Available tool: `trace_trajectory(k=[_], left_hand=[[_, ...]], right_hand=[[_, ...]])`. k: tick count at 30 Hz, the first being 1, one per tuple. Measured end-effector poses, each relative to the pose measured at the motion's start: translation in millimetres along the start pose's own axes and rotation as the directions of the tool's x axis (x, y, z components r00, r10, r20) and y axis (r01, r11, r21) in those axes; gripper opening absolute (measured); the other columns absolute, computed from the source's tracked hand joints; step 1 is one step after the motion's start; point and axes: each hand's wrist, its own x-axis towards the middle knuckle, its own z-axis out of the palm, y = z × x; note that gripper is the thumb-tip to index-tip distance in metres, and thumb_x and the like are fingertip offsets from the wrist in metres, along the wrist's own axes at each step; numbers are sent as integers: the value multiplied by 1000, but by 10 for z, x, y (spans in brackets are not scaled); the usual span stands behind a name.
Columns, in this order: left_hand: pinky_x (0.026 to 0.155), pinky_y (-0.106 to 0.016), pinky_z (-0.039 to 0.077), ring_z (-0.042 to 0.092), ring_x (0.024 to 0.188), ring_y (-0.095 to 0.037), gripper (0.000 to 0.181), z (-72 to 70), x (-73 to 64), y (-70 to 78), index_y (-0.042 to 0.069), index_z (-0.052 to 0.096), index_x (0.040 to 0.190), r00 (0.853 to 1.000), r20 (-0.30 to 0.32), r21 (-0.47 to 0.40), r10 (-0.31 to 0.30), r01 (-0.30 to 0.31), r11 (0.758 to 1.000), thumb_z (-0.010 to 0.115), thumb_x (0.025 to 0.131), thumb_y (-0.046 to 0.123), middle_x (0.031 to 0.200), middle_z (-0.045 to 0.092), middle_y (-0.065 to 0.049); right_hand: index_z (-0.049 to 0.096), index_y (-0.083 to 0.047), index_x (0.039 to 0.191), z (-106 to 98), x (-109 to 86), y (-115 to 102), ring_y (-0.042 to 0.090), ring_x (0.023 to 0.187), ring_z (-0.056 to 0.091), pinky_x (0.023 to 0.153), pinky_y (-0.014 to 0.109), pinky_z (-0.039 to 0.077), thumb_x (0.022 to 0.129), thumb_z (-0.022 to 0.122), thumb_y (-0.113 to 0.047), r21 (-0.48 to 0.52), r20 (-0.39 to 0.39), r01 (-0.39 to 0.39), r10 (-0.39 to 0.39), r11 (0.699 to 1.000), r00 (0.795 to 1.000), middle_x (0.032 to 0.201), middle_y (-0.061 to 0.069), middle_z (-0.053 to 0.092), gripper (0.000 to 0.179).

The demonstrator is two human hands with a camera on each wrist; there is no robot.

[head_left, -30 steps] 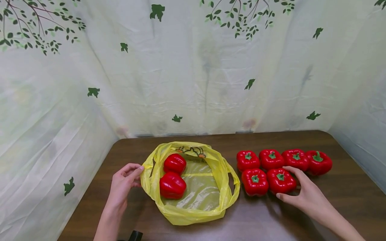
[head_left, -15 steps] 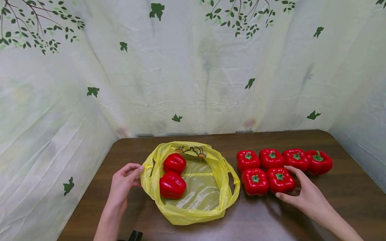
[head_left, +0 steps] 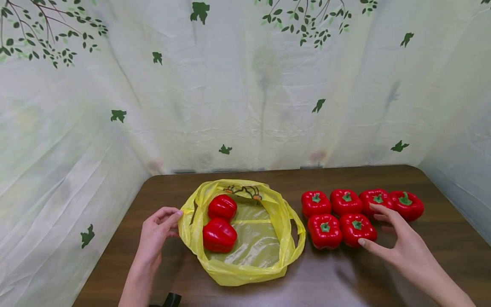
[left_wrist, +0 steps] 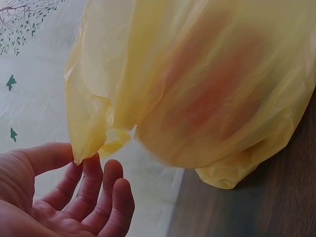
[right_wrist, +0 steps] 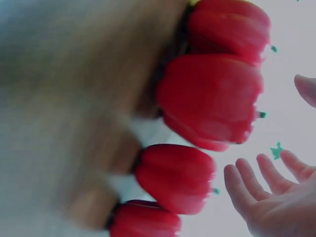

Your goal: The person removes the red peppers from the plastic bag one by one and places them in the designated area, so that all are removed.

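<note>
A yellow plastic bag (head_left: 245, 277) stands with its mouth wide on the table, two red bell peppers (head_left: 220, 235) lying inside against its left wall. Between thumb and forefinger my left hand (head_left: 159, 230) pinches the bag's left handle, which the left wrist view shows close up. To the right, several red bell peppers (head_left: 324, 231) sit in two rows with green stems upward. My right hand (head_left: 406, 243) hovers at the front row's right pepper (head_left: 358, 230), fingers spread and holding nothing. In the right wrist view its fingers (right_wrist: 269, 180) are apart from the peppers.
The brown wooden table (head_left: 291, 294) ends at a pale curtain (head_left: 245, 85) with printed leaves, which also hangs at both sides. A small black object (head_left: 172, 300) shows at the front edge, near my left forearm.
My right hand has let go of the front right pepper and drawn back slightly to the right, its fingers spreading. The left hand and the bag have stayed put.
</note>
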Motion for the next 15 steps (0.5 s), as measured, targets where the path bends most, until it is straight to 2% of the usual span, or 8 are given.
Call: trace_trajectory(k=[3,8,15], left_hand=[[69,-31,56,63,77,-19,28,-3,-1,1,3,63,108,1000,-4,-1,2,-2,1000,66,95,28,87,69,1],[68,-30,56,63,76,-19,27,0,-4,2,3,64,107,1000,-3,-1,5,-5,1000,66,96,27,86,69,1],[69,-30,56,63,76,-19,28,0,-6,11,2,63,108,1000,-4,-1,0,0,1000,66,96,27,87,69,2]], right_hand=[[43,-24,145,-14,19,-104,4,109,47,85,2,34,78,86,-27,0,-42,48,-48,999,998,138,-2,47,80],[47,-27,142,30,64,-308,5,112,48,88,2,33,78,85,-18,20,-54,120,-119,993,991,136,-4,50,75],[47,-30,141,139,144,-558,4,122,43,94,6,33,78,85,-15,45,-15,225,-225,973,974,135,-6,51,76]])
